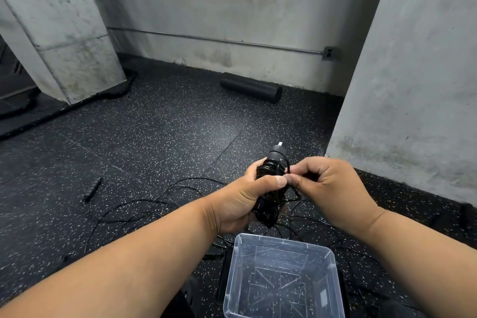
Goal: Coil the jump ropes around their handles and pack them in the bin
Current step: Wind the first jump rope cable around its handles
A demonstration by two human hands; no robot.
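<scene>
Two hands on it: left hand point(237, 201) clamps coiled handles point(271, 183), right hand point(327, 188) pinches rope point(293, 197) end to tuck, bin point(281, 242) below, ready.

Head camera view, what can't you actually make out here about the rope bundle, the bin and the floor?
- Black coiled jump rope bundle, head view: the left hand covers its lower part, so how many handles sit inside is unclear.
- Right hand: its pinching fingertips hide the cord end.
- Clear plastic bin: the picture's bottom edge cuts off its near side.
- Loose black cords on the floor: too thin and tangled to count ropes.
</scene>
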